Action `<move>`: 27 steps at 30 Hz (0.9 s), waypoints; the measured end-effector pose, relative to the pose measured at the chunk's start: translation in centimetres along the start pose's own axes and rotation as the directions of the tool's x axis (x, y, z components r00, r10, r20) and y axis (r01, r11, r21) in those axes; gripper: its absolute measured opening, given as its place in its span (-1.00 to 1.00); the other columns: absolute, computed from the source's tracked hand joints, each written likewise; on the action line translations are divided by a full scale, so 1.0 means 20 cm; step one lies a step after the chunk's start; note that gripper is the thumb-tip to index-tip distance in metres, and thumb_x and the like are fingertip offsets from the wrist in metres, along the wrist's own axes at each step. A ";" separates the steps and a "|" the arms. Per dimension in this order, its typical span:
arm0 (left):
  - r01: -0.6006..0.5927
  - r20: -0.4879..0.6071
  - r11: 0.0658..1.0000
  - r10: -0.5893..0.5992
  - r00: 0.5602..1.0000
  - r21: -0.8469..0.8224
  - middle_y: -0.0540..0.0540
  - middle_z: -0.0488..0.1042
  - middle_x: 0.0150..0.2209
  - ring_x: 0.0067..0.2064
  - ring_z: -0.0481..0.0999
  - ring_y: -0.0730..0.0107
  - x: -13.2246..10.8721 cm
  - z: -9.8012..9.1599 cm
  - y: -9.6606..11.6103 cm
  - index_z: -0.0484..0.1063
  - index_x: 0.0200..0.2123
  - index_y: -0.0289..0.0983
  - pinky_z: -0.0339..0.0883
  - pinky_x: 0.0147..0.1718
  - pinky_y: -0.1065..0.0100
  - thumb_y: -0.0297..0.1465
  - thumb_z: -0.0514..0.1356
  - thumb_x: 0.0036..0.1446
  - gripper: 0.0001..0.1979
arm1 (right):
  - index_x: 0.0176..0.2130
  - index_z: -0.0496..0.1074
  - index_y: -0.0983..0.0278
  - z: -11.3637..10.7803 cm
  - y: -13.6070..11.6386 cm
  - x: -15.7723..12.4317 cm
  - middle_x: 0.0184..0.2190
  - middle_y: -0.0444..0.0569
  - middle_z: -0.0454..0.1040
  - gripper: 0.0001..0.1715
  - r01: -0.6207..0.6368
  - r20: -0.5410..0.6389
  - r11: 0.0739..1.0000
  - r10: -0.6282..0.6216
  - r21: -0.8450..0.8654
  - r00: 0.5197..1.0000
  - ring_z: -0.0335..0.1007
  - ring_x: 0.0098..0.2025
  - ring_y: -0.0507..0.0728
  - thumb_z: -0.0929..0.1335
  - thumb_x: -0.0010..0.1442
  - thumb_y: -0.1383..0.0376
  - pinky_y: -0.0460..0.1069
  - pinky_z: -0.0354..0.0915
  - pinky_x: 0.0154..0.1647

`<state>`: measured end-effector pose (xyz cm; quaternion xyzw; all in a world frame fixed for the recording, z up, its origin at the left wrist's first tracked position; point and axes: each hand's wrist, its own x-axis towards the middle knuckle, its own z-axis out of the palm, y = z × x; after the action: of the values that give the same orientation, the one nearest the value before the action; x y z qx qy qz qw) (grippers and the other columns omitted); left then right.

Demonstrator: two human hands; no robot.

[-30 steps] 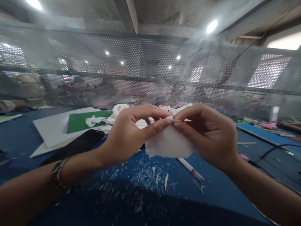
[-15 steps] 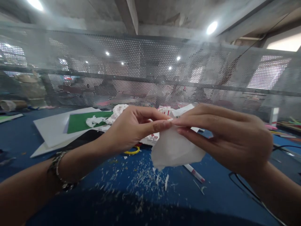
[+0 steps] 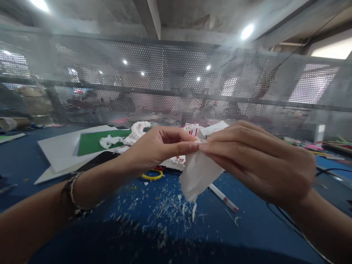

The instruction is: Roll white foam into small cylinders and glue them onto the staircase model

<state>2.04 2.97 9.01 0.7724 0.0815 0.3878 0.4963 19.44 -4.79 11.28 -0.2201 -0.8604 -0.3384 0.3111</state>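
A thin white tissue [image 3: 199,172] hangs between my two hands over the table. My left hand [image 3: 162,148] pinches its upper edge between thumb and forefinger. From the other side my right hand [image 3: 261,161] grips the same edge, its fingertips touching those of the left. The tissue's lower part droops in loose folds, and the spot where the fingertips meet is partly hidden. Behind the hands lies a packet [image 3: 191,129] with red print, a white sheet sticking up beside it.
White paper scraps [image 3: 165,209] litter the blue table [image 3: 115,242]. A white pen [image 3: 222,196] and a yellow ring-shaped handle [image 3: 152,175] lie near them. At left are white sheets [image 3: 57,148], a green card [image 3: 93,142] and crumpled white tissue [image 3: 137,132]. A black cable [image 3: 286,216] runs at right. Perforated panels [image 3: 165,80] stand behind.
The tissue has narrowed and gathered below the fingers, showing more of the pen. My right hand has shifted slightly left and turned; both hands keep their pinch.
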 end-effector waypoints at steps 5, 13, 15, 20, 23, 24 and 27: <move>-0.018 0.002 0.999 0.018 1.000 -0.050 0.03 0.48 -0.46 -0.42 0.44 0.59 0.00 0.01 0.01 0.48 -0.47 -0.27 0.32 -0.43 0.57 -0.43 0.22 -0.03 -0.95 | -0.38 0.41 0.22 0.03 -0.02 0.02 -0.45 -0.09 0.46 -0.87 -0.108 -0.098 0.993 0.113 0.056 0.989 0.38 -0.39 0.01 0.32 0.05 0.44 -0.09 0.31 -0.37; -0.178 -0.095 0.977 0.190 0.977 0.121 0.00 0.49 -0.45 -0.43 0.45 0.52 -0.01 0.04 0.03 0.50 -0.48 -0.24 0.35 -0.50 0.55 -0.46 0.23 -0.06 -0.96 | -0.46 0.38 0.22 0.06 -0.01 0.01 -0.49 -0.15 0.43 -0.90 -0.312 -0.105 0.869 0.377 0.383 0.920 0.35 -0.45 -0.02 0.36 0.00 0.43 -0.10 0.33 -0.43; -0.233 -0.091 0.954 0.254 0.963 0.189 0.00 0.49 -0.44 -0.41 0.46 0.51 -0.01 0.04 0.04 0.51 -0.47 -0.20 0.36 -0.49 0.55 -0.48 0.25 -0.08 -0.93 | -0.45 0.38 0.22 0.06 -0.01 0.01 -0.50 -0.16 0.42 -0.88 -0.336 -0.069 0.818 0.413 0.467 0.908 0.35 -0.45 -0.01 0.37 -0.02 0.44 -0.09 0.34 -0.43; -0.306 -0.058 0.866 0.356 0.933 0.396 -0.02 0.49 -0.39 -0.39 0.44 0.47 -0.03 0.02 0.05 0.52 -0.41 -0.15 0.35 -0.48 0.51 -0.48 0.23 -0.05 -0.88 | -0.48 0.37 0.24 0.08 -0.01 0.02 -0.52 -0.17 0.41 -0.89 -0.398 -0.028 0.735 0.492 0.549 0.870 0.34 -0.45 -0.04 0.36 -0.02 0.44 -0.13 0.35 -0.44; -0.319 -0.017 0.801 0.380 0.925 0.506 -0.02 0.49 -0.37 -0.37 0.44 0.46 -0.03 0.01 0.06 0.52 -0.38 -0.14 0.34 -0.41 0.48 -0.48 0.20 -0.02 -0.86 | -0.51 0.36 0.28 0.09 -0.01 0.02 -0.54 -0.17 0.39 -0.89 -0.429 -0.022 0.703 0.534 0.567 0.845 0.32 -0.46 -0.07 0.38 -0.05 0.45 -0.16 0.35 -0.43; -0.325 0.004 0.783 0.381 0.925 0.531 -0.03 0.49 -0.36 -0.36 0.44 0.46 -0.03 0.01 0.06 0.51 -0.37 -0.14 0.33 -0.39 0.48 -0.48 0.19 -0.01 -0.85 | -0.52 0.36 0.29 0.09 -0.01 0.02 -0.55 -0.17 0.38 -0.89 -0.436 -0.018 0.690 0.545 0.578 0.838 0.32 -0.47 -0.07 0.39 -0.06 0.45 -0.17 0.35 -0.43; -0.351 0.070 0.751 0.379 0.923 0.559 -0.04 0.47 -0.34 -0.34 0.43 0.44 -0.03 0.00 0.06 0.51 -0.33 -0.11 0.33 -0.38 0.46 -0.49 0.16 0.02 -0.81 | -0.54 0.34 0.29 0.10 -0.01 0.02 -0.56 -0.18 0.36 -0.85 -0.435 -0.004 0.640 0.565 0.633 0.825 0.31 -0.48 -0.07 0.41 -0.09 0.45 -0.16 0.35 -0.45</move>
<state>1.28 2.03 9.74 0.8751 0.0514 0.4538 0.1598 18.27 -3.37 10.20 -0.3029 -0.7901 0.0353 0.5317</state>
